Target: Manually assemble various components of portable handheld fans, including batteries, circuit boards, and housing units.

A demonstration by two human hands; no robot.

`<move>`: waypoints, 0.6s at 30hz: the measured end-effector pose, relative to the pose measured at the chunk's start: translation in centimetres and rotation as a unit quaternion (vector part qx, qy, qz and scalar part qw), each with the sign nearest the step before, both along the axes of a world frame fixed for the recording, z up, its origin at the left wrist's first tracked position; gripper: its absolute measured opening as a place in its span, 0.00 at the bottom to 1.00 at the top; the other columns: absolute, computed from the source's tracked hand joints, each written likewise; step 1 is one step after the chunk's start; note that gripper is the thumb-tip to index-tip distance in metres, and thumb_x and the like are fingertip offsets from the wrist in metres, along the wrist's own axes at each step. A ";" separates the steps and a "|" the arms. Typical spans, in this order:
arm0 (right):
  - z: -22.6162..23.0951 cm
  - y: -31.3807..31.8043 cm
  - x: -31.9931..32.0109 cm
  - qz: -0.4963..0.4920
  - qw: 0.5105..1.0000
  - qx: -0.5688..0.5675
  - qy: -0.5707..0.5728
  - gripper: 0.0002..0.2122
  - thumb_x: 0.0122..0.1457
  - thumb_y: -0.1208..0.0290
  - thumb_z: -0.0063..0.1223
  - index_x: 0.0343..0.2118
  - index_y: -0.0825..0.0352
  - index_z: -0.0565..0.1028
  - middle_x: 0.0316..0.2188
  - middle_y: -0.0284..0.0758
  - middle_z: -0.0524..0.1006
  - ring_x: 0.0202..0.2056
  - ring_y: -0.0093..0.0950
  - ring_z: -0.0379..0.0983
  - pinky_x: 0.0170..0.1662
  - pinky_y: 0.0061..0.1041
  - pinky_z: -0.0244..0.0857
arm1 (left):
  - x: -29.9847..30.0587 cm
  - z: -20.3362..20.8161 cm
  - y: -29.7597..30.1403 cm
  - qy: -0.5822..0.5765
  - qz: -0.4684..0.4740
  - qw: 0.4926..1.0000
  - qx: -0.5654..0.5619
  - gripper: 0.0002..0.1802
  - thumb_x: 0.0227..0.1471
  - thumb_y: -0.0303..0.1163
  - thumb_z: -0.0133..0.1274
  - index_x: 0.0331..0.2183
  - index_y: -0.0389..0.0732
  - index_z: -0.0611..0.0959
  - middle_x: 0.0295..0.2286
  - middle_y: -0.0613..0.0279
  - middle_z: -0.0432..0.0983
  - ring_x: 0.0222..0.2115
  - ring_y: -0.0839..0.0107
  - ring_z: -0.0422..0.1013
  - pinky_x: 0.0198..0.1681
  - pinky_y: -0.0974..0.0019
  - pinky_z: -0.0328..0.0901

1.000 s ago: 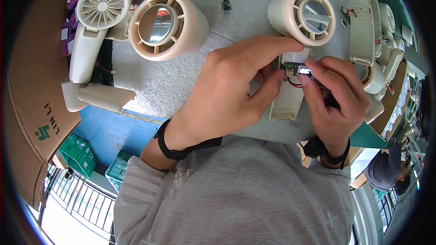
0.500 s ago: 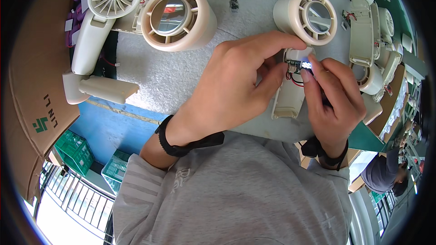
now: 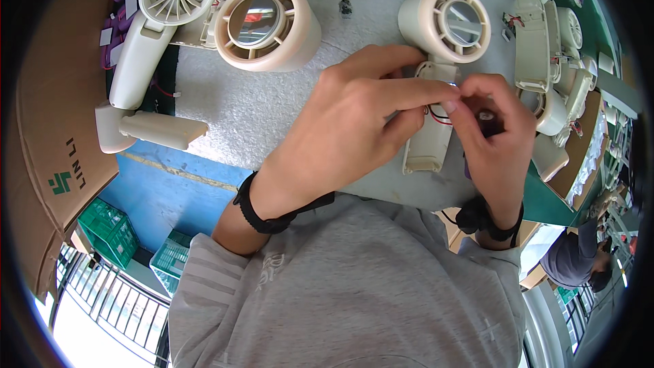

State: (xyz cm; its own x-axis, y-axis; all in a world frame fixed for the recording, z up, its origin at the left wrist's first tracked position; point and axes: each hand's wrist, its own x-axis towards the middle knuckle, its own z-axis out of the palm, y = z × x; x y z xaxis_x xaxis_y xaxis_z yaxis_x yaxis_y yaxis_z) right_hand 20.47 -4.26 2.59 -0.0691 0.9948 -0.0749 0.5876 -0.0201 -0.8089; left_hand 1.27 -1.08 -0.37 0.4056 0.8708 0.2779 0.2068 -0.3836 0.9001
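Note:
A cream handheld fan point(image 3: 446, 20) lies with its round head away from me and its open handle shell point(image 3: 428, 146) toward me. My left hand point(image 3: 361, 112) is closed around the handle's upper part, its index finger stretched across to the right fingertips. Thumb and index finger of my right hand point(image 3: 501, 133) pinch at the small circuit board point(image 3: 452, 84), mostly hidden, with only a lit sliver showing. Red and black wires point(image 3: 439, 117) run below it into the shell. A dark, round-ended object point(image 3: 486, 116) sits inside my curled right hand; its kind is unclear.
Another fan head point(image 3: 289, 27) stands on the grey mat, left of centre. A fan with a spoked grille point(image 3: 170, 0) and purple battery packs point(image 3: 129, 3) lie farther left. Several open fan shells point(image 3: 533, 44) crowd the right. A cardboard box point(image 3: 58, 116) borders the left side.
My left index finger has reached across the circuit board, covering its lit part. My right fingers have curled in and moved slightly left and up. The fan has shifted a little left.

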 end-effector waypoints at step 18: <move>4.7 -2.6 2.4 -0.080 0.961 -0.234 0.127 0.18 0.51 0.86 0.52 0.47 0.70 0.72 0.40 0.36 0.74 0.28 0.21 0.73 0.27 0.18 0.68 | 1.2 0.7 -0.4 -0.029 0.060 0.996 -0.067 0.20 0.37 0.15 0.56 0.35 0.43 0.85 0.37 0.57 0.76 0.31 0.66 0.76 0.33 0.68 0.70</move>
